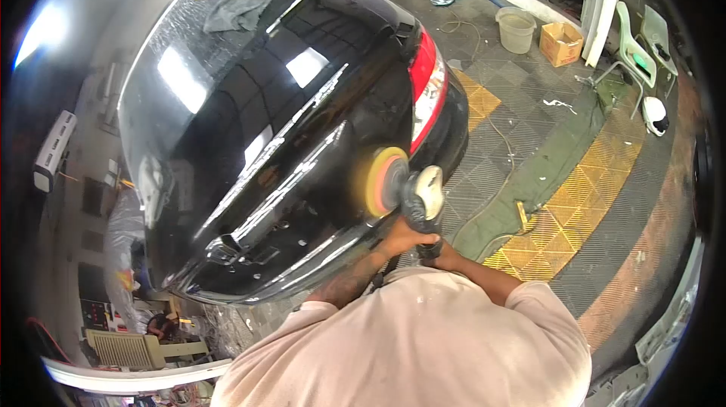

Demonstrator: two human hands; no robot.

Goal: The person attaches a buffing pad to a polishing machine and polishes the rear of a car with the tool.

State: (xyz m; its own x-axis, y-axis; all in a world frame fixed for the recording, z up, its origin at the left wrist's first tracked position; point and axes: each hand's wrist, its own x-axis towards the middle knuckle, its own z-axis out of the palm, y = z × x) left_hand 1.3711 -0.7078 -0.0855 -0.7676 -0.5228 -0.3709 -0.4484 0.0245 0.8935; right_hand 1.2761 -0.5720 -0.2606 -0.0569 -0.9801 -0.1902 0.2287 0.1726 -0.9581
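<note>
The glossy black rear of a car (302,180) fills the left and middle of the view, catching bright reflections, with a red-and-clear taillight (429,93) on its right side. A grey cloth (240,7) lies on the glass at the far left. To the right, the floor (484,169) is ribbed tile in grey, yellow and reddish bands, crossed by a green strip (541,174) and a thin cord. Farther off stand a bucket (516,31), an open cardboard box (561,44) and pale chairs (637,51).

Both forearms reach forward from a pale shirt (408,339). The left hand (407,239) comes in from the left, its fingers closed around the polisher (417,206). The right hand (446,258) is at the near end of the tool; its finger closure cannot be told.

The polisher's dark body has a cream-coloured part on top. Its round yellow pad (376,180), blurred at the rim, is at the black bodywork just left of the taillight's near end.
</note>
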